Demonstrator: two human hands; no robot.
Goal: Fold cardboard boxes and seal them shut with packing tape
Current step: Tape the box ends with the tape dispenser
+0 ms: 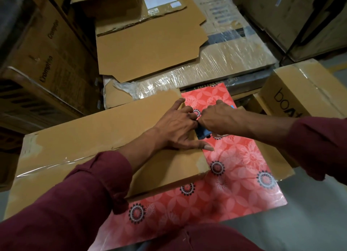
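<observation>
My left hand lay spread on the cardboard flap, thumb at its right edge. My right hand met it knuckle to knuckle over a patterned sheet, gripping a small tool just under the fingers. Beyond the fingertips sat a wrapped flat carton with loose cardboard on top. Right of the fingers stood a printed box; left, stacked cartons.
</observation>
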